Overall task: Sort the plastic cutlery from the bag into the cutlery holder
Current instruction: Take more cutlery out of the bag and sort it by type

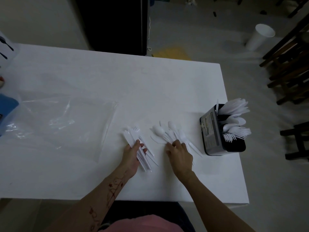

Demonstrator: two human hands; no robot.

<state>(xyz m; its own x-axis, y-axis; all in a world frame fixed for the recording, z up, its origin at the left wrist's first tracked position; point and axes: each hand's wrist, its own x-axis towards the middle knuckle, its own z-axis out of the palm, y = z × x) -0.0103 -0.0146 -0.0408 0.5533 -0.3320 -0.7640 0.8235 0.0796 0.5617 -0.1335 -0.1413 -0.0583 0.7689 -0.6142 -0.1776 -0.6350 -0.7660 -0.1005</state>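
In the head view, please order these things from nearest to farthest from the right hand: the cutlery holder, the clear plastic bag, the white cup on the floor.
Measured from the right hand:
1. Cutlery holder, just to its right, near the table's right edge.
2. Clear plastic bag, lying flat on the table's left part, beyond the left hand.
3. White cup, on the floor past the table's far right corner.

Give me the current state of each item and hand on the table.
Left hand: grips a bundle of white cutlery.
Right hand: fingers pinch into the loose pile of spoons and forks on the table.
Cutlery holder: upright, already holding sorted pieces.
Plastic bag: flat, looks emptied.
White cup: upright on the floor.
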